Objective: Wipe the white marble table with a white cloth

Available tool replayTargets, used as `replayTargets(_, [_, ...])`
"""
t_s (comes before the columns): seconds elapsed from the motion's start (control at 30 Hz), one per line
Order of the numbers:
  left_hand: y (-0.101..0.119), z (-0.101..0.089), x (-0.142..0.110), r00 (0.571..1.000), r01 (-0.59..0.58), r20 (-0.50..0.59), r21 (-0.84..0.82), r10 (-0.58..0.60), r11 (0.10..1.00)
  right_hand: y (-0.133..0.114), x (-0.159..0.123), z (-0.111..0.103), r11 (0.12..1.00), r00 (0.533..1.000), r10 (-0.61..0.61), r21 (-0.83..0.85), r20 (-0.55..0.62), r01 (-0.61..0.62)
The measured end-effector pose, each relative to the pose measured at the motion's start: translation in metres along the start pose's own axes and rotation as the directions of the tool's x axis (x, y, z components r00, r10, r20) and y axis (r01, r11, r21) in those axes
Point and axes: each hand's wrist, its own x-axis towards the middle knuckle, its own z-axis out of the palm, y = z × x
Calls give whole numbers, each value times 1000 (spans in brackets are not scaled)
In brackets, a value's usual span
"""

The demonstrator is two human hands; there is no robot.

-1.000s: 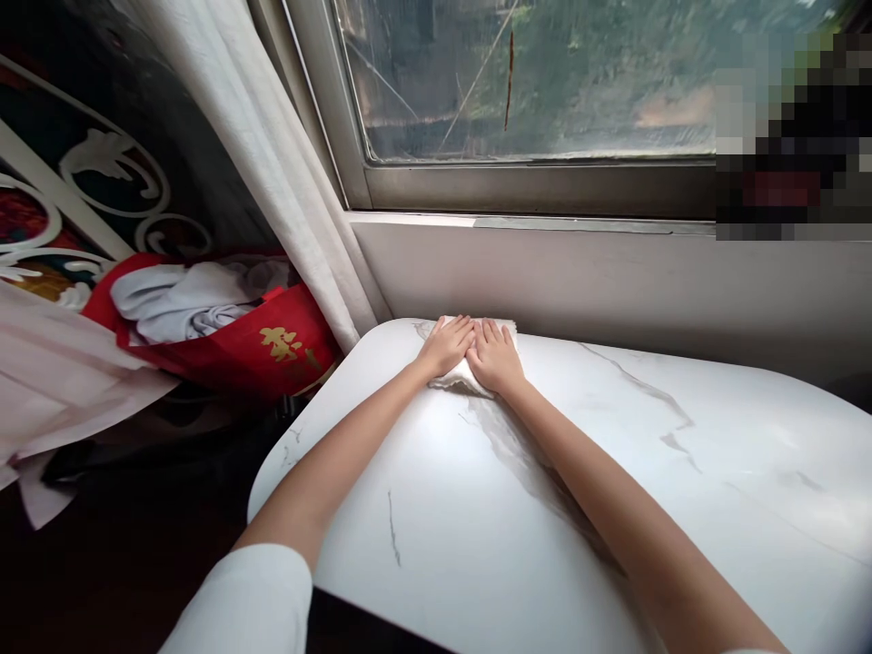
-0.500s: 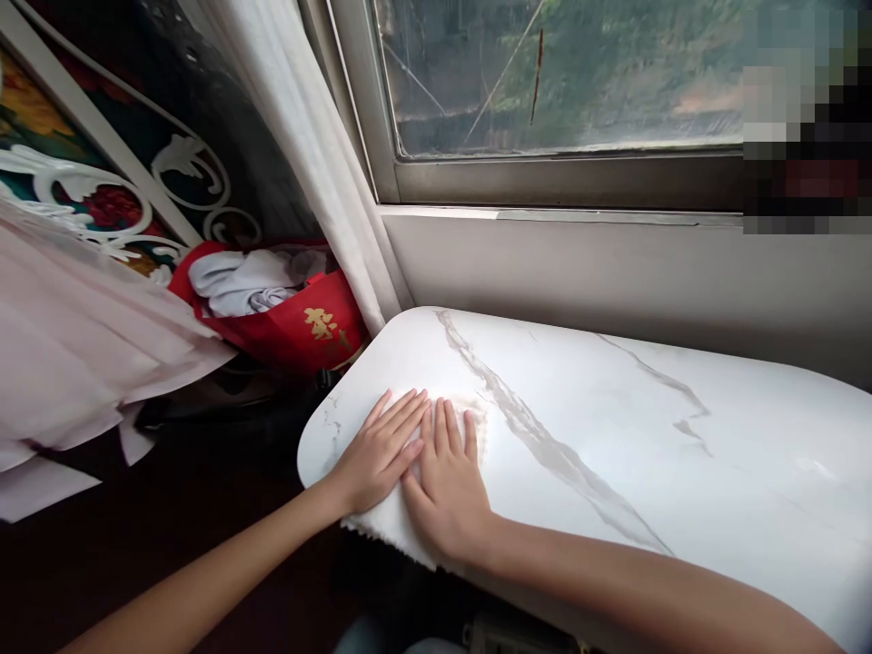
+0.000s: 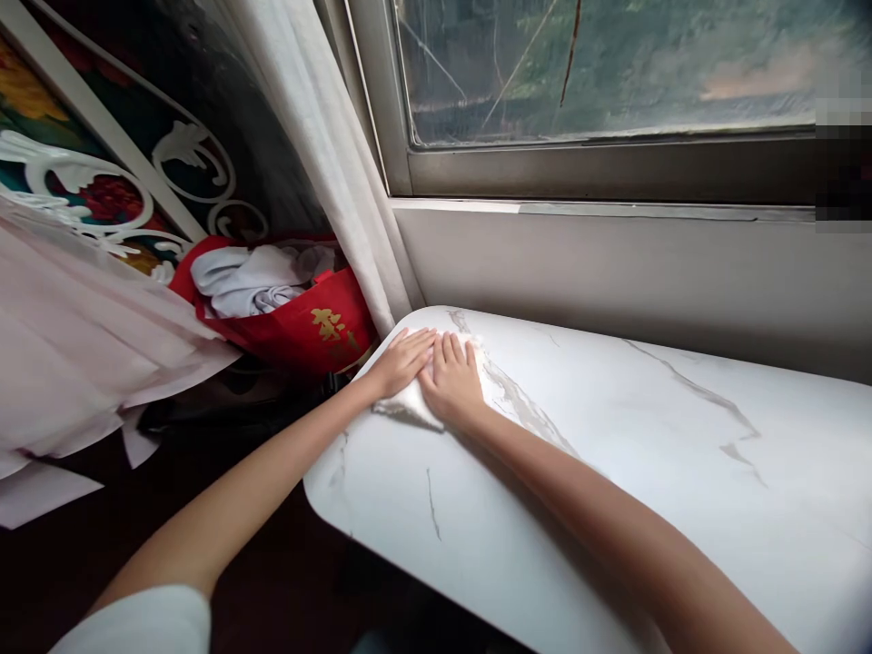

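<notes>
A white cloth (image 3: 411,405) lies on the white marble-patterned table (image 3: 654,427), near its far left corner. My left hand (image 3: 401,365) presses flat on the cloth's left part, fingers stretched out to the right. Beside it, my right hand (image 3: 452,380) also lies flat on the cloth, its fingers pointing away from me. The fingertips of the two hands nearly meet. Both palms hide much of the cloth, and its near edge shows below them.
Behind the table stand a pale wall and a framed window (image 3: 613,82). A curtain (image 3: 306,118) hangs at the left corner. Left of the table is a red bag (image 3: 292,336) with pale cloth inside, next to pink fabric (image 3: 82,336) and white scrollwork (image 3: 194,159).
Both hands and the cloth have slid away from me, from the table's near edge toward its far left corner. The view has shifted slightly.
</notes>
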Motion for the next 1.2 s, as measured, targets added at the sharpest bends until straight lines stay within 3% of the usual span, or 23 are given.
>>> replayTargets(0.1, [-30,3,52,1000,15,22,0,-15,1000,14,47,8,995,995,88,-43,-43,-90])
replayTargets(0.2, [-49,5,84,1000,11,24,15,-11,1000,23,77,14,988,988,136,-59,-75,-141])
replayTargets(0.3, [-60,6,95,1000,5,27,29,-5,1000,27,91,17,987,986,135,-71,-98,-143])
replayTargets(0.43, [-65,5,86,999,-13,36,50,11,999,26,91,19,993,991,83,-74,-106,-91])
replayTargets(0.63, [-57,-4,45,999,-30,46,56,28,998,5,60,19,999,997,30,-26,-77,-32])
replayTargets(0.8, [-38,-19,-29,998,-55,37,54,53,997,-37,6,19,998,998,-30,48,-49,33])
replayTargets(1.0, [9,-27,-119,1000,-13,5,132,13,991,-74,-73,3,979,987,-155,141,37,148])
replayTargets(1.1, [33,-26,-142,1000,-17,22,141,14,990,-78,-105,-6,967,979,-195,181,58,182])
replayTargets(1.2, [45,-27,-146,999,-12,45,123,6,992,-78,-120,-11,958,975,-213,209,68,194])
